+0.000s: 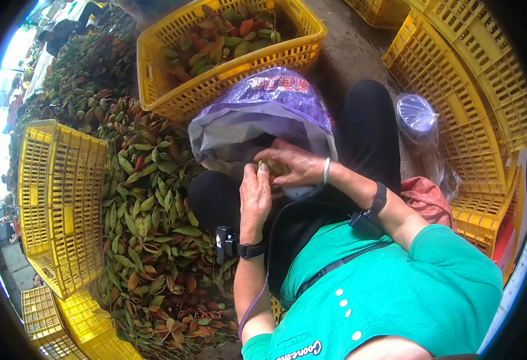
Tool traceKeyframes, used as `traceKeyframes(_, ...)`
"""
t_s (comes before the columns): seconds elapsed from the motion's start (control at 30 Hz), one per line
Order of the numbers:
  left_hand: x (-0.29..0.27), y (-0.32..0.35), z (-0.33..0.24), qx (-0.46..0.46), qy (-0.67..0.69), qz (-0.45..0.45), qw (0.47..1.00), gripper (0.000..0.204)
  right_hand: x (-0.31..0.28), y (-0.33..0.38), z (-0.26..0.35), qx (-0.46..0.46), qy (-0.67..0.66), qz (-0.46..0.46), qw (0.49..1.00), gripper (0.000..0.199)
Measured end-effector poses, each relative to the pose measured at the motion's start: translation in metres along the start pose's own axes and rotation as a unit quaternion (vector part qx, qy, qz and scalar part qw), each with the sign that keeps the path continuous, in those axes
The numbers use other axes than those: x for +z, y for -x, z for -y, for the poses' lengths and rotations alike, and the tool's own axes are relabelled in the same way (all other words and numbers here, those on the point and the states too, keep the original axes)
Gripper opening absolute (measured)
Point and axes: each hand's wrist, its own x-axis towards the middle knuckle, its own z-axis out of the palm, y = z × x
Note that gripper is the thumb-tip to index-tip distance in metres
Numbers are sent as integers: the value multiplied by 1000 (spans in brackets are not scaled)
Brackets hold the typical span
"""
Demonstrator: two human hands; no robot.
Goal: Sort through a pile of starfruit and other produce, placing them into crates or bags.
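Note:
My left hand (255,195) and my right hand (293,163) meet over my lap, fingers pinched together. Between their fingertips is a small yellow-green piece (266,162), mostly covered, perhaps plant matter. Just beyond them a purple-and-white plastic sack (227,129) gapes toward me, its inside dark. The right hand is at the sack's mouth, and the left is just nearer to me. To the left spreads a big heap of picked leaves (149,207), green and reddish, with some red bits among them.
A yellow crate (233,69) of leaves stands beyond the sack. Another yellow crate (62,207) rests on its side at the left, with more crates (83,318) below it. Yellow crates (449,102) stack at the right, near a wrapped round purple-white item (416,114) and a red cloth (427,201).

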Motion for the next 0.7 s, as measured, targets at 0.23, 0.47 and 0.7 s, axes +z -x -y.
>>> traceKeyframes(0.23, 9, 12, 10, 19, -108, -16, 994, 32, 22, -2, -27, 28, 70, -157, 985, 18)
traceKeyframes(0.47, 20, 7, 10, 21, -87, -20, 996, 28, 19, -7, -30, 113, 47, -189, 974, 8)
traceKeyframes(0.7, 27, 32, -3, 59, -134, -103, 984, 32, 16, -3, -28, 114, 261, -123, 951, 25)
